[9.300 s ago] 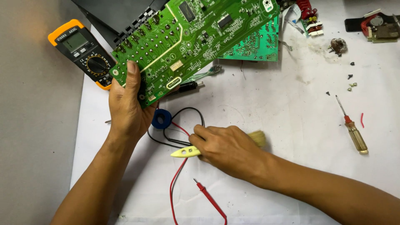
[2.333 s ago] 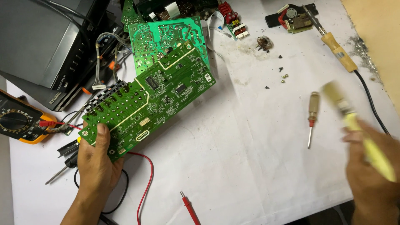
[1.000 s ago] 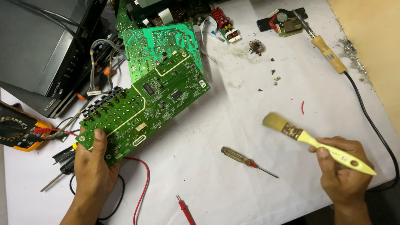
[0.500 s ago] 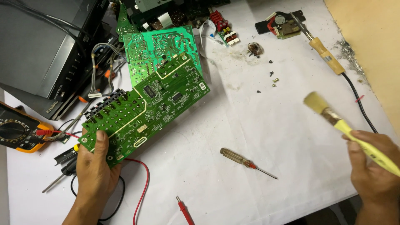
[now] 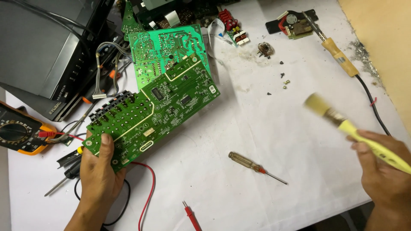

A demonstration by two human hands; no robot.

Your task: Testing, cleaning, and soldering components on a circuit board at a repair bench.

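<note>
My left hand (image 5: pixel 99 171) grips the near corner of a long green circuit board (image 5: pixel 154 113), thumb on top, holding it slightly off the white table sheet (image 5: pixel 239 188). My right hand (image 5: pixel 381 173) holds a paintbrush (image 5: pixel 346 126) by its yellow handle at the right edge, bristles pointing up-left and blurred in the air, well clear of the board. A small screwdriver with a brown handle (image 5: pixel 252 167) lies on the sheet between my hands.
A second green board (image 5: pixel 165 47) lies behind the first. A yellow multimeter (image 5: pixel 19 134) with red leads (image 5: pixel 147 192) sits at left beside a black device casing (image 5: pixel 47 51). A soldering iron (image 5: pixel 338 53), small parts and loose screws (image 5: pixel 282 79) lie at the back right.
The brush in my right hand has swung back and forth at the right side, now tilted up-left. My left hand still grips the board, which has barely shifted.
</note>
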